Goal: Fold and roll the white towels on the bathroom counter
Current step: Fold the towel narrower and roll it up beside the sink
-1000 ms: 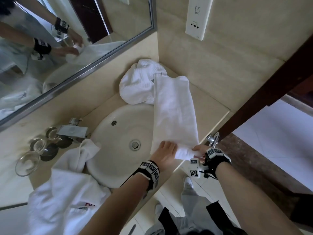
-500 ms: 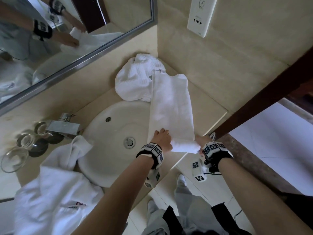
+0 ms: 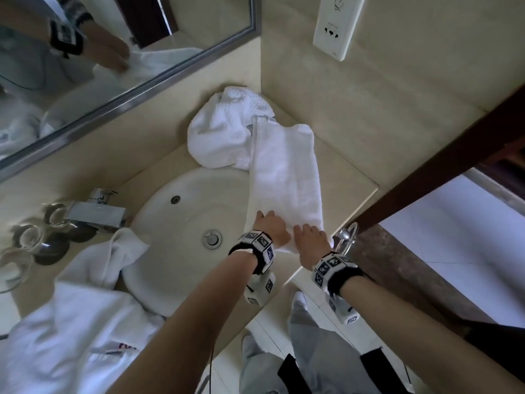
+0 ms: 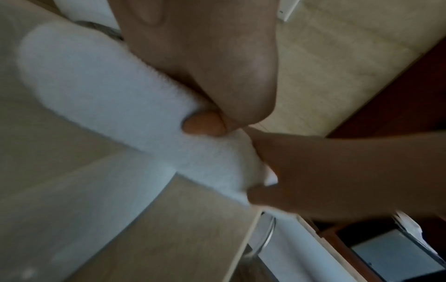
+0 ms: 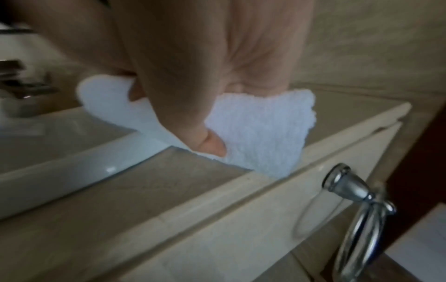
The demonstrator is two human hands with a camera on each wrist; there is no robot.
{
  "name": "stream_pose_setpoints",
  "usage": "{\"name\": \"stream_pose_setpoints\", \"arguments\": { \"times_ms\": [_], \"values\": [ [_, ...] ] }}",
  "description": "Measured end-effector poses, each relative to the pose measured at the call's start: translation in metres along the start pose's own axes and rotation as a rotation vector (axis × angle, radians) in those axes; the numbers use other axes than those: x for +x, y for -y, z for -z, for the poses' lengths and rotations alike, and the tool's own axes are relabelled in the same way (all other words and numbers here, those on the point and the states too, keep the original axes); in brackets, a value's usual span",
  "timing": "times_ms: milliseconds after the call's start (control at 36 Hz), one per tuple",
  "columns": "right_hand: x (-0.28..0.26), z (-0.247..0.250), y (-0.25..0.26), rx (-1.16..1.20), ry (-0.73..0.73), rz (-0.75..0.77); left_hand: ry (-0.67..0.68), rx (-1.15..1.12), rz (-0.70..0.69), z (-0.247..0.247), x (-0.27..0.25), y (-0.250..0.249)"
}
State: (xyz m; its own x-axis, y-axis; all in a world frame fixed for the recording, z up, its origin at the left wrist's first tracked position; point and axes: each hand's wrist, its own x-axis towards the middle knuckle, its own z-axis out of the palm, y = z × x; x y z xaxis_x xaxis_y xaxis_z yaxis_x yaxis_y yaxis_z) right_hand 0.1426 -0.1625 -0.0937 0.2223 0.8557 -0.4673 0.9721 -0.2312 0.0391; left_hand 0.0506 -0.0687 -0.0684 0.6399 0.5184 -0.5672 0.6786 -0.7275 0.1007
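A long folded white towel (image 3: pixel 287 177) lies on the beige counter (image 3: pixel 346 183) right of the sink, running from the back corner to the front edge. Its near end is wound into a thick roll (image 3: pixel 288 247). My left hand (image 3: pixel 270 230) and right hand (image 3: pixel 311 237) sit side by side on that roll, fingers curled over it. In the left wrist view the left thumb (image 4: pixel 202 125) digs into the roll (image 4: pixel 108 91). The right wrist view has the right thumb (image 5: pixel 212 145) tucked under the roll (image 5: pixel 263 131).
A crumpled white towel (image 3: pixel 224 132) lies in the back corner. Another white cloth (image 3: pixel 71 336) drapes over the sink's (image 3: pixel 176 223) left front. Faucet (image 3: pixel 96 214) and glasses (image 3: pixel 28 243) stand at left. A chrome towel ring (image 3: pixel 348 234) hangs off the counter front.
Both hands have moved away from the counter's edge along the towel, and the rolled end has grown thicker. The flat stretch of towel is shorter.
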Motion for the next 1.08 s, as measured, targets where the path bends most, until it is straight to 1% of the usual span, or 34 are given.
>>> {"name": "stream_pose_setpoints", "arguments": {
  "times_ms": [56,83,139,194,222,278,333,389,444,472,583,639,694,722,750,806,889,972,1083],
  "values": [
    [0.004,0.003,0.002,0.015,0.044,0.01,-0.101,0.024,-0.048,-0.012,-0.008,0.003],
    [0.008,0.003,0.001,0.023,0.046,0.015,-0.175,0.019,-0.088,-0.019,-0.014,0.005],
    [0.014,0.008,-0.002,0.048,0.074,0.02,-0.273,0.063,-0.187,-0.032,-0.027,0.011],
    [0.021,0.013,-0.003,0.078,0.125,0.021,-0.321,0.185,-0.25,-0.043,-0.035,0.018],
    [0.025,0.015,-0.003,0.084,0.151,0.023,-0.333,0.236,-0.25,-0.047,-0.038,0.022],
    [0.031,0.02,-0.004,0.09,0.189,0.038,-0.326,0.299,-0.219,-0.048,-0.037,0.024],
    [0.034,0.024,-0.005,0.102,0.213,0.043,-0.304,0.302,-0.159,-0.039,-0.033,0.02],
    [0.036,0.025,-0.007,0.123,0.212,0.032,-0.235,0.313,-0.09,-0.021,-0.029,0.013],
    [0.036,0.026,-0.011,0.157,0.166,0.014,-0.159,0.283,-0.057,-0.01,-0.02,0.009],
    [0.035,0.025,-0.014,0.16,0.127,0.022,-0.147,0.239,-0.036,-0.007,-0.013,0.008],
    [0.023,0.019,-0.017,0.043,-0.038,0.117,-0.058,0.047,0.094,0.011,0.007,0.008],
    [0.019,0.009,-0.013,-0.011,-0.08,0.094,-0.034,0.007,0.106,0.018,0.011,0.007],
    [0.021,0.003,-0.008,-0.011,-0.139,0.061,-0.024,0.021,0.09,0.022,0.013,0.007],
    [0.022,0.004,-0.007,0.001,-0.142,0.046,-0.023,0.032,0.081,0.022,0.013,0.007],
    [0.025,0.007,-0.006,0.009,-0.117,0.034,-0.041,0.043,0.067,0.019,0.012,0.007],
    [0.032,0.015,-0.007,0.01,-0.046,0.045,-0.135,0.076,0.02,0.01,0.004,0.007],
    [0.044,0.025,-0.016,0.1,0.025,0.073,-0.231,0.155,-0.069,-0.012,-0.014,0.01],
    [0.051,0.029,-0.027,0.118,0.094,0.116,-0.287,0.205,-0.082,-0.025,-0.02,0.012],
    [0.053,0.029,-0.045,0.145,0.159,0.092,-0.329,0.243,-0.092,-0.016,-0.005,-0.001]
  ]
}}
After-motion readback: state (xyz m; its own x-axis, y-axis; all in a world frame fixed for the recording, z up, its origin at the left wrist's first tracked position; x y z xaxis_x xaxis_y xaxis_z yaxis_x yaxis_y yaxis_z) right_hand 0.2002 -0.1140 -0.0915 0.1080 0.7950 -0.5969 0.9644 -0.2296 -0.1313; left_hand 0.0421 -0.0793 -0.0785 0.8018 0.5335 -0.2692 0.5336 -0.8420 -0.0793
